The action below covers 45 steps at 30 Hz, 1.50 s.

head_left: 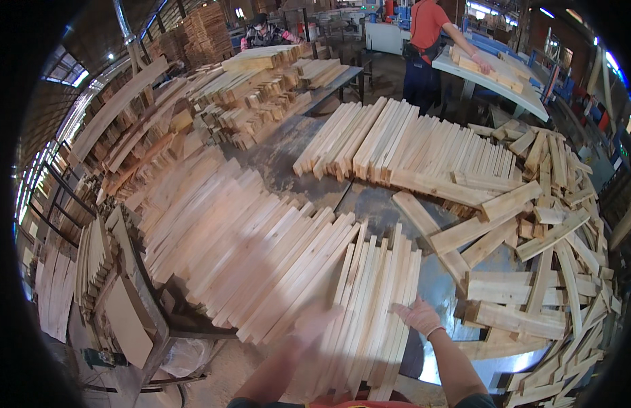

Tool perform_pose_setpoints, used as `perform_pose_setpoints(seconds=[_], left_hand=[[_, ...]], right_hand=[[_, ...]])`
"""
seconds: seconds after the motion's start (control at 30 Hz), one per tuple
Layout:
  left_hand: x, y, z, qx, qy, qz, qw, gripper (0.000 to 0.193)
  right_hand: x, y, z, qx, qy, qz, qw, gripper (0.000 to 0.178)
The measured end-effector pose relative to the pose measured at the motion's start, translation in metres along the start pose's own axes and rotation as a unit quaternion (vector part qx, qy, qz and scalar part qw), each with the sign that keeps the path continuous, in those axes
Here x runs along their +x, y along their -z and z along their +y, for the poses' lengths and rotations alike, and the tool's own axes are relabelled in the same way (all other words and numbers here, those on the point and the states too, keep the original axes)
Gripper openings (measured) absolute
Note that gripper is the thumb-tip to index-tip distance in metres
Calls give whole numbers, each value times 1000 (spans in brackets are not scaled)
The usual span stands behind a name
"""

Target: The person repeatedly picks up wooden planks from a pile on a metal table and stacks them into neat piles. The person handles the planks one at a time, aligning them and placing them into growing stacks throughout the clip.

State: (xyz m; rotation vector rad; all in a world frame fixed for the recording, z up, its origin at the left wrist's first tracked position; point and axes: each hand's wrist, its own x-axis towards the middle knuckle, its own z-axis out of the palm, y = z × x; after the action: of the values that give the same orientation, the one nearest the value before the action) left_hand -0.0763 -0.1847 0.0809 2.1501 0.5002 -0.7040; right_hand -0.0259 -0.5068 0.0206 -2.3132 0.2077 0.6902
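Two hands are seen entering from the lower edge. The left hand (pixel 314 321) is blurred by motion over the near end of a fanned bundle of pale, narrow, cut wooden slats (pixel 370 306); whether it is open or grasping cannot be told. The right hand (pixel 418 316), in a pale glove, is spread open with fingers apart, nothing held, poised just beside the right edge of the same bundle.

Groups of slats on the grey metal tabletop (pixel 370 204) are counted as four:
- the near fanned bundle, directly under and between the hands;
- a broad sloping row of long pale slats (pixel 227 231) to its left, touching it;
- a far row of slats laid side by side (pixel 410 146) across the tabletop, well apart from the hands;
- a loose, criss-crossed heap of short pale offcuts (pixel 539 272) to the right, near the right hand.

The individual slats are too many to be counted.

Further stacks of timber (pixel 261 81) are noted beyond. No containers are made out.

Two other persons are seen at the far end: one in an orange shirt (pixel 427 27) at a pale worktable (pixel 519 92), one seated behind the stacks (pixel 261 30).
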Motion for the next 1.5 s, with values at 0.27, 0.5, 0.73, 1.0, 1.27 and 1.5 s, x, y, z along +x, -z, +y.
perform_pose_setpoints(seconds=[0.27, 0.5, 0.73, 1.0, 1.27, 1.5], left_hand=[[9, -31, 22, 47, -48, 76, 995, 81], [-80, 39, 110, -14, -201, 180, 963, 102], [-99, 83, 96, -87, -442, 237, 861, 110], [-52, 59, -50, 368, -350, 36, 860, 95], [32, 24, -105, 524, -299, 51, 796, 32], [-10, 41, -68, 239, -165, 7, 957, 56]], right_hand=[[1, -23, 8, 357, 18, -10, 934, 79], [-88, 75, -72, 417, 208, 168, 869, 72], [-158, 87, -116, 205, 323, 330, 863, 76], [-146, -86, 27, 67, 123, 157, 978, 65], [-123, -147, 37, -304, 34, 106, 946, 76], [-122, -78, 10, 293, -34, 2, 956, 67]])
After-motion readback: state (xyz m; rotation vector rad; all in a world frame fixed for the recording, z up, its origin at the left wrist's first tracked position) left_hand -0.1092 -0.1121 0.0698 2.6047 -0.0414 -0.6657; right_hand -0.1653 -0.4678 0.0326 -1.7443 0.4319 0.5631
